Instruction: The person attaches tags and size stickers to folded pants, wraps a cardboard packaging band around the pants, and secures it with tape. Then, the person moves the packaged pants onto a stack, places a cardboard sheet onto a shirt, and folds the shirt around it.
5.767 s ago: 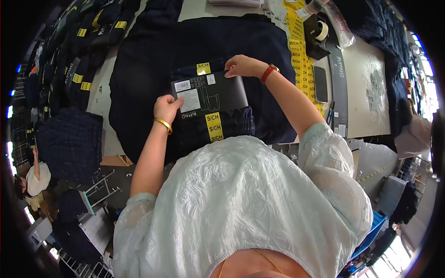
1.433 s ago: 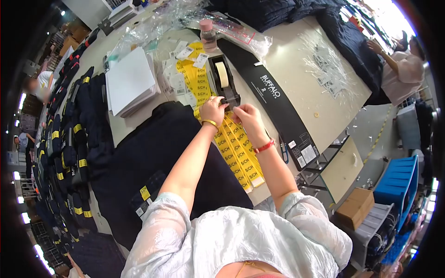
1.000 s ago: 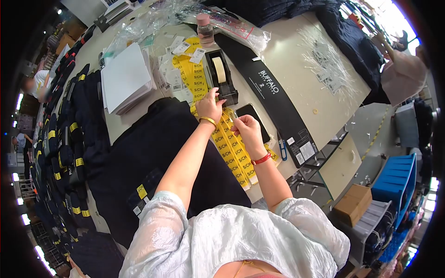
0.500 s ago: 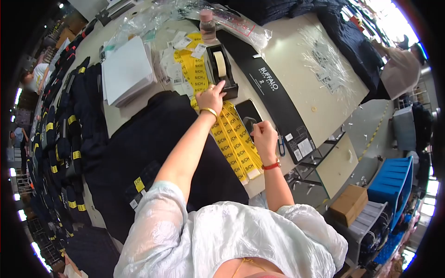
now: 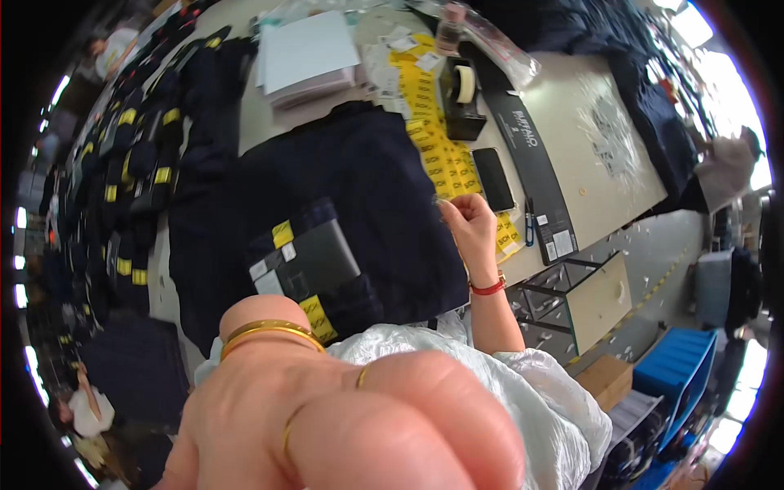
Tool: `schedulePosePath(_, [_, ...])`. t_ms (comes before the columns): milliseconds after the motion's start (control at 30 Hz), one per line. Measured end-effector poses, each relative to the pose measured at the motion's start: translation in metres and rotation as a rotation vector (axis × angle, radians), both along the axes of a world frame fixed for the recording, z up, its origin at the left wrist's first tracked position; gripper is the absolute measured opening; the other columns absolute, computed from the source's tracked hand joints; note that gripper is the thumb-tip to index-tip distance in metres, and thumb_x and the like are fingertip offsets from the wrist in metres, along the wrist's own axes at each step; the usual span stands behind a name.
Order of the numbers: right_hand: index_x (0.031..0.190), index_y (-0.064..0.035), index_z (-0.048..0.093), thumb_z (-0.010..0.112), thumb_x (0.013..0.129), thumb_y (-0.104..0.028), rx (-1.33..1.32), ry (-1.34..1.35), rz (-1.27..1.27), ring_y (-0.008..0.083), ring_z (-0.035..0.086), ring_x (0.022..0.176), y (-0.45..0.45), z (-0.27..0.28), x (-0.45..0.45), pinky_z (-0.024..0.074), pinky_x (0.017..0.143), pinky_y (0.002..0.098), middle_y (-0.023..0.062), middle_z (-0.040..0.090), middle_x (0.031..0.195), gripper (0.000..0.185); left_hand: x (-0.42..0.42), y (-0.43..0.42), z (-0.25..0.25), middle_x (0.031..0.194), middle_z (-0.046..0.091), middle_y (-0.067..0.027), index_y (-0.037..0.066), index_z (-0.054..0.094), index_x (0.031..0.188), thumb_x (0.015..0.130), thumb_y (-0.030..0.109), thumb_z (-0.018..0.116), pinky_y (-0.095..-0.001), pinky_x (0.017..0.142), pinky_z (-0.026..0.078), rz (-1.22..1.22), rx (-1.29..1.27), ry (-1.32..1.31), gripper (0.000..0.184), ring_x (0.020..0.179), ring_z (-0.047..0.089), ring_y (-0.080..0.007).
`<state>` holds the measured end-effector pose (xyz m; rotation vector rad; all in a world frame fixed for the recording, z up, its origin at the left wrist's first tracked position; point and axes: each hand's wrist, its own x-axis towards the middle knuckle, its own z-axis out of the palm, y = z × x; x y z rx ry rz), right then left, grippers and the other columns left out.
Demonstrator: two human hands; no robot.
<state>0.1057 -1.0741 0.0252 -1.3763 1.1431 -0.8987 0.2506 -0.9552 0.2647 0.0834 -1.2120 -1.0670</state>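
My right hand is raised over the right edge of the dark cloth, thumb and fingers pinched on a small piece of clear tape. Very large and close to the camera is my left hand, its fingers bent and pressed together; its fingertips and anything in them are hidden. Beyond its wrist, a black printed card lies on a folded dark garment with yellow S/CH strips. The tape dispenser stands beyond my right hand, beside yellow S/CH strips.
A phone and a long black BUFFALO band lie on the right. White sheets are stacked at the back. Dark garments fill the left side, and a bottle stands at the back. Other people are at the edges.
My left hand has left the tape dispenser and come up close to the camera. My right hand has moved away from the dispenser with the tape. The view has turned toward the folded garment.
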Motion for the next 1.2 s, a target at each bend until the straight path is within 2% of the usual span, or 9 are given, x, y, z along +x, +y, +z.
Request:
schedulePosePath(200, [0.084, 0.0015, 0.059, 0.071, 0.082, -0.014, -0.039, 0.098, 0.320, 0.0076, 0.053, 0.057, 0.075, 0.031, 0.071, 0.0434, 0.053, 0.0181, 0.0050, 0.060, 0.066, 0.020, 0.032, 0.131, 0.009, 0.100, 0.055, 0.0038, 0.024, 0.068, 0.079, 0.080, 0.025, 0.070, -0.0380, 0.083, 0.041, 0.344, 0.012, 0.059, 0.003, 0.098, 0.050, -0.0198])
schedulePosePath(300, [0.085, 0.0015, 0.059, 0.071, 0.083, -0.016, 0.119, -0.090, 0.479, 0.0076, 0.053, 0.057, 0.115, 0.040, 0.104, 0.0439, 0.053, 0.0178, 0.0045, 0.060, 0.066, 0.021, 0.057, 0.187, -0.003, 0.101, 0.055, 0.0044, 0.023, 0.067, 0.077, 0.077, 0.022, 0.075, -0.0381, 0.083, 0.041, 0.484, 0.041, 0.075, 0.007, 0.098, 0.050, -0.0199])
schedulePosePath(400, [0.085, 0.0015, 0.060, 0.070, 0.085, -0.016, 0.210, -0.166, 0.588, 0.0078, 0.054, 0.058, 0.148, 0.038, 0.129, 0.0443, 0.055, 0.0176, 0.0044, 0.060, 0.067, 0.021, 0.122, 0.198, -0.088, 0.111, 0.054, -0.0110, 0.008, 0.063, 0.102, 0.070, -0.005, 0.062, -0.0409, 0.092, 0.039, 1.241, 0.157, -0.527, 0.034, 0.102, 0.049, -0.0278])
schedulePosePath(433, [0.086, 0.0016, 0.060, 0.068, 0.086, -0.016, 0.245, -0.178, 0.634, 0.0080, 0.055, 0.059, 0.159, 0.036, 0.136, 0.0446, 0.056, 0.0173, 0.0044, 0.060, 0.068, 0.020, 0.128, 0.206, -0.108, 0.111, 0.054, -0.0101, 0.005, 0.062, 0.106, 0.068, -0.008, 0.061, -0.0335, 0.092, 0.040, 1.343, 0.429, -0.793, 0.041, 0.101, 0.051, -0.0238])
schedulePosePath(467, [0.087, 0.0016, 0.060, 0.067, 0.087, -0.016, 0.281, -0.188, 0.678, 0.0082, 0.056, 0.060, 0.170, 0.034, 0.142, 0.0449, 0.057, 0.0171, 0.0045, 0.060, 0.069, 0.019, 0.134, 0.206, -0.135, 0.107, 0.055, -0.0072, 0.004, 0.063, 0.106, 0.069, -0.005, 0.060, -0.0253, 0.081, 0.043, 1.362, 0.472, -0.914, 0.038, 0.092, 0.052, -0.0190])
schedulePosePath(600, [0.089, 0.0011, 0.060, 0.065, 0.088, -0.014, 0.260, -0.097, 0.776, 0.0085, 0.057, 0.062, 0.202, 0.030, 0.161, 0.0455, 0.058, 0.0172, 0.0044, 0.060, 0.071, 0.016, 0.129, 0.223, -0.209, 0.111, 0.058, -0.0057, 0.004, 0.063, 0.108, 0.070, -0.004, 0.063, -0.0261, 0.083, 0.044, 1.327, 0.589, -0.891, 0.039, 0.093, 0.056, -0.0196])
schedulePosePath(833, [0.090, 0.0004, 0.061, 0.062, 0.086, -0.010, 0.256, 0.049, 0.884, 0.0090, 0.057, 0.062, 0.239, 0.010, 0.173, 0.0463, 0.058, 0.0177, 0.0037, 0.061, 0.074, 0.011, 0.155, 0.257, -0.249, 0.093, 0.065, -0.0067, 0.002, 0.064, 0.102, 0.084, 0.003, 0.063, -0.0192, 0.075, 0.045, 1.048, 0.963, -0.019, 0.018, 0.083, 0.060, -0.0124])
schedulePosePath(1000, [0.089, 0.0005, 0.063, 0.061, 0.085, -0.007, 0.200, 0.131, 0.847, 0.0094, 0.057, 0.062, 0.258, 0.003, 0.186, 0.0470, 0.057, 0.0180, 0.0034, 0.062, 0.073, 0.009, 0.178, 0.262, -0.270, 0.086, 0.066, -0.0067, 0.002, 0.065, 0.097, 0.088, 0.006, 0.060, -0.0158, 0.066, 0.042, 0.832, 1.027, 0.287, 0.011, 0.078, 0.060, -0.0101])
schedulePosePath(1200, [0.087, 0.0011, 0.064, 0.063, 0.083, -0.007, 0.181, 0.165, 0.779, 0.0098, 0.057, 0.061, 0.263, -0.023, 0.197, 0.0467, 0.056, 0.0183, 0.0038, 0.063, 0.072, 0.009, 0.200, 0.254, -0.298, 0.083, 0.066, -0.0041, 0.004, 0.065, 0.095, 0.085, 0.006, 0.064, -0.0134, 0.055, 0.036, 0.734, 1.070, 0.361, 0.010, 0.074, 0.061, -0.0075])
